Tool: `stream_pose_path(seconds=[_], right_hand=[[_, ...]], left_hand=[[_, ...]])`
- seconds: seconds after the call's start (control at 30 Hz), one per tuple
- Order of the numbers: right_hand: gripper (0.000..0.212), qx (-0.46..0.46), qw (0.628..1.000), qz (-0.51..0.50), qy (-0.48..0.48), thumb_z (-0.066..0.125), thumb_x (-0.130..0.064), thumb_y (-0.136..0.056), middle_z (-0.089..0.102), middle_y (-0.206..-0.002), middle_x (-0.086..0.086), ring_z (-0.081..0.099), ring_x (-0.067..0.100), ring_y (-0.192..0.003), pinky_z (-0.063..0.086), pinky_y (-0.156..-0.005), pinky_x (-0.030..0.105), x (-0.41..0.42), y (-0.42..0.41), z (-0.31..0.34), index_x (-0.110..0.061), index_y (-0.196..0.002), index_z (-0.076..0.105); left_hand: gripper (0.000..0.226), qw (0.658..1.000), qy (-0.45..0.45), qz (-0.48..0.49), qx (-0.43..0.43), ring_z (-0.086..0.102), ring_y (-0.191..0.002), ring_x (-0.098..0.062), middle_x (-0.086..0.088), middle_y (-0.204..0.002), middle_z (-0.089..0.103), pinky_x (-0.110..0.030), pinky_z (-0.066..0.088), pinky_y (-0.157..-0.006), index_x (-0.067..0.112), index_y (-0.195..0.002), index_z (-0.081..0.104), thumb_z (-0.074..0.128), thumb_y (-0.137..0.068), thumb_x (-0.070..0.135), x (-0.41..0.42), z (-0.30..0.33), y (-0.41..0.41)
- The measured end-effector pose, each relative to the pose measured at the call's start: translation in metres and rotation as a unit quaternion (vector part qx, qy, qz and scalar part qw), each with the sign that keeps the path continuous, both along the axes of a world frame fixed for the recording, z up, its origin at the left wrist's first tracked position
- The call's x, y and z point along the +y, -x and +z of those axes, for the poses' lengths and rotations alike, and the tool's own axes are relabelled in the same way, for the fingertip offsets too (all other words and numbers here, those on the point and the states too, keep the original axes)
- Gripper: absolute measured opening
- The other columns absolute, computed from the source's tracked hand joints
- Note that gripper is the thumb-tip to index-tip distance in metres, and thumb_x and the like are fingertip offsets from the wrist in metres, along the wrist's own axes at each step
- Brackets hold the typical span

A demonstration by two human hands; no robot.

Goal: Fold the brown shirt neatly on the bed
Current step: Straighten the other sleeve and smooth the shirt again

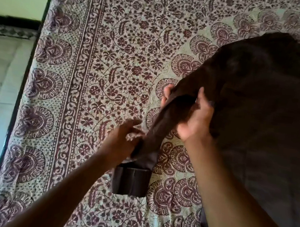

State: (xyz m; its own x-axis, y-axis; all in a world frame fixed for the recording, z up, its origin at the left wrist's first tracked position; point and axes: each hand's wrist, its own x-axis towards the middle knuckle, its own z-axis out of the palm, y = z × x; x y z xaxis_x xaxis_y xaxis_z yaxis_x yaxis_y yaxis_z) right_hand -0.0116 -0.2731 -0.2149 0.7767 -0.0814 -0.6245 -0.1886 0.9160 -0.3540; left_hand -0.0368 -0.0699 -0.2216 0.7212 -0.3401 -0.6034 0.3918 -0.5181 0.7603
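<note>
Both bare arms are extended forward, each hand closed on cloth.

The left hand (123, 138) is held lower and nearer the body, its fingers curled and pinched on the sleeve (154, 133), with the forearm stretched up from the lower left. The right hand (192, 117) is raised higher and further forward, its palm turned toward the camera, the thumb pointed upward and the fingers wrapped round the same sleeve. The two hands are kept close but apart.
</note>
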Motion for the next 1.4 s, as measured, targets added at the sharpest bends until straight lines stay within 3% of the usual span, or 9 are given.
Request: stream_pose_path(seconds=[0.13, 0.4, 0.5, 0.6, 0.67, 0.77, 0.87, 1.17, 1.4], right_hand=[[0.092, -0.071, 0.997, 0.015, -0.012, 0.021, -0.073, -0.097, 0.073, -0.096, 0.013, 0.071, 0.024, -0.09, 0.043, -0.094, 0.035, 0.009, -0.003, 0.012, 0.0, -0.095, 0.077], [0.069, -0.093, 0.995, 0.009, -0.023, 0.028, -0.063, -0.1, 0.069, -0.127, 0.018, 0.056, 0.04, -0.134, 0.03, -0.116, 0.054, 0.003, -0.009, 0.021, -0.006, -0.116, 0.064], [0.062, -0.039, 0.998, 0.034, 0.04, 0.025, -0.051, -0.102, 0.061, -0.14, 0.019, 0.051, 0.037, -0.14, 0.03, -0.12, 0.051, -0.006, -0.008, 0.021, -0.008, -0.129, 0.061], [0.047, 0.09, 0.983, 0.061, 0.149, 0.045, -0.037, -0.099, 0.063, -0.138, 0.021, 0.062, 0.037, -0.127, 0.046, -0.11, 0.05, -0.011, -0.007, 0.021, -0.006, -0.128, 0.065], [0.034, 0.217, 0.95, 0.035, 0.22, 0.058, -0.032, -0.098, 0.069, -0.126, 0.016, 0.067, 0.032, -0.112, 0.055, -0.092, 0.045, -0.014, -0.003, 0.016, -0.011, -0.123, 0.066], [0.024, 0.281, 0.931, 0.004, 0.231, 0.059, -0.024, -0.102, 0.066, -0.111, 0.015, 0.063, 0.03, -0.102, 0.054, -0.084, 0.046, -0.014, 0.005, 0.014, -0.008, -0.119, 0.06], [0.027, 0.29, 0.938, -0.011, 0.191, 0.06, -0.021, -0.103, 0.063, -0.108, 0.015, 0.061, 0.029, -0.095, 0.052, -0.084, 0.044, -0.011, 0.008, 0.008, -0.005, -0.124, 0.057], [0.01, 0.307, 0.914, 0.083, 0.251, 0.064, -0.01, -0.097, 0.076, -0.101, 0.008, 0.078, 0.017, -0.075, 0.05, -0.059, 0.028, 0.028, 0.023, -0.028, -0.008, -0.105, 0.07], [0.007, 0.29, 0.909, -0.013, 0.298, 0.05, 0.0, -0.1, 0.068, -0.108, 0.021, 0.071, 0.02, -0.064, 0.061, -0.059, 0.03, 0.038, 0.024, -0.03, -0.003, -0.104, 0.054]], left_hand=[[0.038, 0.986, 0.001, -0.153, 0.072, 0.073, -0.093, -0.008, 0.01, -0.107, 0.077, -0.039, 0.06, -0.087, 0.024, -0.134, 0.062, 0.065, -0.098, 0.012, -0.01, 0.0, -0.001], [0.039, 0.961, 0.095, 0.005, 0.259, 0.07, -0.075, -0.019, -0.011, -0.105, 0.074, -0.023, 0.051, -0.058, 0.02, -0.109, 0.071, 0.038, -0.109, 0.041, -0.014, 0.02, 0.006], [0.018, 0.985, 0.029, -0.06, 0.159, 0.058, -0.045, 0.0, -0.008, -0.08, 0.066, -0.016, 0.045, -0.043, 0.006, -0.108, 0.072, 0.055, -0.104, 0.012, -0.011, 0.01, -0.001], [0.014, 0.991, -0.008, -0.107, 0.075, 0.074, -0.083, -0.012, -0.006, -0.1, 0.075, -0.031, 0.063, -0.076, 0.015, -0.101, 0.076, 0.066, -0.096, 0.007, 0.008, 0.004, -0.016], [0.013, 0.986, -0.115, -0.101, -0.072, 0.069, -0.084, -0.01, 0.001, -0.104, 0.073, -0.027, 0.059, -0.07, 0.025, -0.102, 0.074, 0.068, -0.095, 0.015, 0.023, 0.012, -0.025], [0.012, 0.886, -0.217, -0.019, -0.408, 0.06, -0.076, -0.009, 0.0, -0.1, 0.069, -0.022, 0.046, -0.057, 0.017, -0.106, 0.071, 0.064, -0.097, 0.023, 0.046, 0.036, -0.036], [0.02, 0.815, -0.233, -0.023, -0.529, 0.053, -0.085, -0.014, -0.003, -0.1, 0.067, -0.029, 0.045, -0.066, 0.014, -0.104, 0.069, 0.064, -0.094, 0.03, 0.057, 0.046, -0.039], [0.042, 0.842, -0.366, -0.032, -0.396, 0.045, -0.129, -0.038, -0.016, -0.145, 0.045, -0.06, 0.04, -0.105, 0.015, -0.129, 0.059, 0.068, -0.088, 0.014, 0.06, 0.002, -0.049], [0.068, 0.949, -0.247, 0.119, -0.154, 0.02, -0.148, -0.037, -0.005, -0.159, 0.026, -0.069, 0.015, -0.117, 0.033, -0.15, 0.034, 0.068, -0.091, 0.035, 0.068, -0.01, -0.114]])
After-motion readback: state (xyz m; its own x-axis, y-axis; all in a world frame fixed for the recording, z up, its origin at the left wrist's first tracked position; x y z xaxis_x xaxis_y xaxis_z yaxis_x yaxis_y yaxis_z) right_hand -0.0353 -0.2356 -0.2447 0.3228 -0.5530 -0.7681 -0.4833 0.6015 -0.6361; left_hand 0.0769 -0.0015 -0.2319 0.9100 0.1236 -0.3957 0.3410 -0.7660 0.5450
